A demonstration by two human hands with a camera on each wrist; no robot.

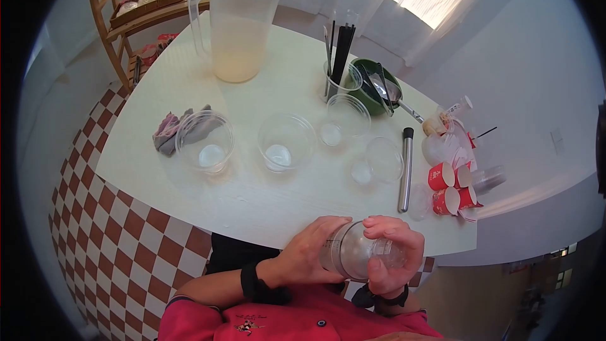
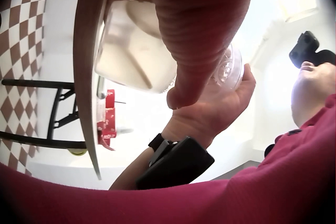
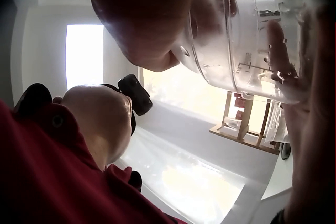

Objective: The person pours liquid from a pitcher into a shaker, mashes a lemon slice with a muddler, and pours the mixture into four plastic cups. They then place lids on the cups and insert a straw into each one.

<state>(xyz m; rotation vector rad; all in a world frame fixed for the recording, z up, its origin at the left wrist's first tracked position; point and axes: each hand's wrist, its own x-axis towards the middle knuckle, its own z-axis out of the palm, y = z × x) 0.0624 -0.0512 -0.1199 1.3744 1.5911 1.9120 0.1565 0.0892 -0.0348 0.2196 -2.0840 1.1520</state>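
Observation:
Both hands hold a clear shaker (image 1: 355,254) sideways in front of the chest, close to the table's front edge. The left hand (image 1: 309,249) grips its wide body, and the right hand (image 1: 399,254) curls round its narrower top end. In the left wrist view whitish liquid shows inside the shaker (image 2: 134,50), with the left thumb across it and the right hand (image 2: 202,113) behind. Drops and printed marks show on the clear wall of the shaker (image 3: 247,50) in the right wrist view, the right hand (image 3: 144,14) over its end.
On the table (image 1: 252,205) stand a lidded pitcher (image 1: 240,31), several clear cups, including one (image 1: 208,145) by a grey cloth (image 1: 167,139), a straw holder (image 1: 341,76), and a green bowl (image 1: 372,98). A metal muddler (image 1: 406,170) lies left of red paper cups (image 1: 442,177).

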